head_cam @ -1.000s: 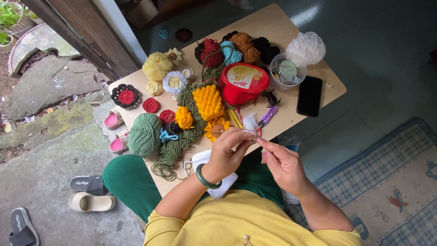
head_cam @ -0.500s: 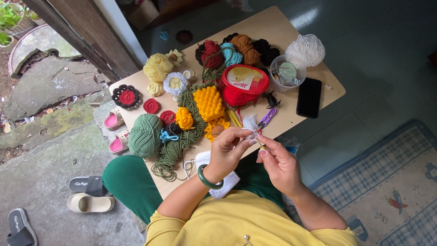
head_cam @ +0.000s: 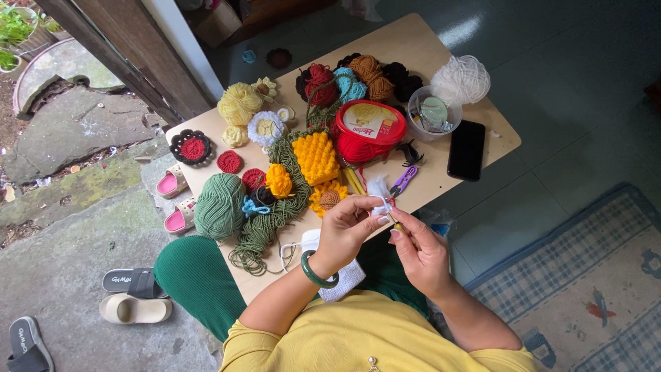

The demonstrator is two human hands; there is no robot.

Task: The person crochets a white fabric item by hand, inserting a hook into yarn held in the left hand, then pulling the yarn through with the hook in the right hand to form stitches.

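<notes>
At the near edge of the table [head_cam: 475, 89], both hands meet over a small white crochet piece [head_cam: 378, 187]. The left hand [head_cam: 345, 231], with a green bangle [head_cam: 317, 273] at the wrist, has its grip pinched shut on the lower part of the piece, thumb and forefinger together around the white yarn. The right hand [head_cam: 421, 251] has its grip closed on a thin hook [head_cam: 395, 223], of which only a short yellowish bit shows between the two hands. The hook's long axis runs on a slant, from the right fingers up and to the left, with the tip pointing into the white piece; the tip itself is hidden by the yarn and the left fingertips. The piece stands up above the fingers like a little tuft, just over the table edge.

Just beyond it lie purple snips [head_cam: 403, 180], pointing away and to the right, and yellow sticks [head_cam: 354, 180] lying side by side. A red tub [head_cam: 370, 129] holds red yarn. Beside it stand a clear cup [head_cam: 432, 113], a white ball [head_cam: 461, 80] and a black phone [head_cam: 466, 149]. To the left are a yellow knobbly piece [head_cam: 316, 157], loose green cord [head_cam: 265, 222] and a green ball [head_cam: 219, 205]. A white cloth [head_cam: 339, 279] lies on the lap under the left wrist.
</notes>
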